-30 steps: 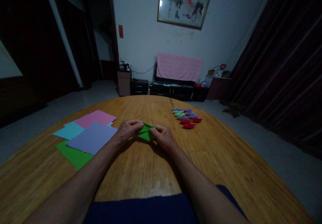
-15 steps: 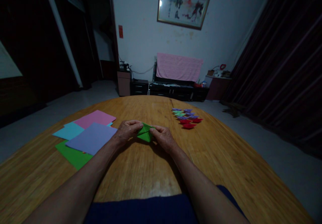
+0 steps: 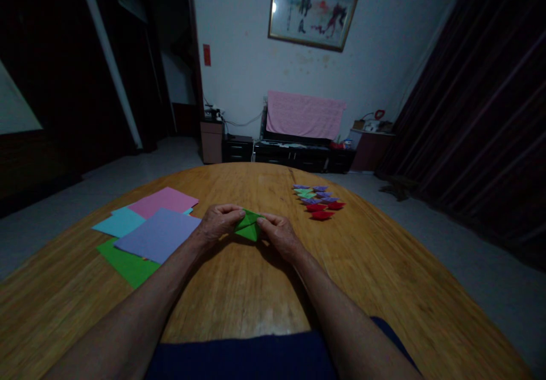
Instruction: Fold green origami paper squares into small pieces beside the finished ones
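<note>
A small piece of folded green paper (image 3: 248, 227) is held between my two hands, above the middle of the wooden table. My left hand (image 3: 219, 222) pinches its left corner with the thumb on top. At the opposite corner, my right hand (image 3: 278, 232) grips it the same way. Crossing crease lines show on the face turned to me. The fingers behind the paper are hidden.
Loose coloured sheets overlap on the left: purple (image 3: 160, 235), pink (image 3: 166, 201), light blue (image 3: 119, 223) and green (image 3: 128, 263). To the right stand several folded paper boats, with red (image 3: 322, 215), purple (image 3: 326, 195) and light green (image 3: 304, 194) ones on the round table (image 3: 239, 300).
Both hands keep their pinch on the folded green paper, which looks spread slightly wider. The whole view has shifted a little to the right.
</note>
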`<state>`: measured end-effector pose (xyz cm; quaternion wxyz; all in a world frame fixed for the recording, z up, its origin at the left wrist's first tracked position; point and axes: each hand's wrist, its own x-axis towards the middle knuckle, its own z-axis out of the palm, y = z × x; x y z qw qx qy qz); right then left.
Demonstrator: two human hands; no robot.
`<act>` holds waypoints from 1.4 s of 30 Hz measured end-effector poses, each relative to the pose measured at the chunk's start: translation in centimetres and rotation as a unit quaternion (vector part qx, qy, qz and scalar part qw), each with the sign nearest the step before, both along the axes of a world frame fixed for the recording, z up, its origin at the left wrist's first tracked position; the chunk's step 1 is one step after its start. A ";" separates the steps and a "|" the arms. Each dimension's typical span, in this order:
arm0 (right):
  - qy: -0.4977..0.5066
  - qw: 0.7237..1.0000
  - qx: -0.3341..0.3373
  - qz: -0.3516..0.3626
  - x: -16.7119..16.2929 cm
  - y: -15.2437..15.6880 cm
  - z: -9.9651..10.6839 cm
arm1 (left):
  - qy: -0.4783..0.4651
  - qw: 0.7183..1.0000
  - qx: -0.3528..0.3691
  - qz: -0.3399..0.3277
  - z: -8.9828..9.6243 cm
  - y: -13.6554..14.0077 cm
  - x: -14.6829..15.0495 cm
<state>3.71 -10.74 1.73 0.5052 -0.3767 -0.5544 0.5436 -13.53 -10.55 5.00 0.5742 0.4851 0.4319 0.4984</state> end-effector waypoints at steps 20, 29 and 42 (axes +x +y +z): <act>0.023 0.999 -0.020 -0.026 0.3 0.0 0.2 | -0.036 0.999 -0.001 0.007 0.0 0.2 0.1; 0.043 0.999 -0.022 -0.005 0.3 -0.3 0.5 | -0.056 0.998 -0.015 -0.025 -0.1 0.4 -0.1; 0.038 0.998 -0.037 -0.034 0.4 -0.3 0.6 | -0.076 0.997 -0.015 -0.025 0.0 0.0 0.2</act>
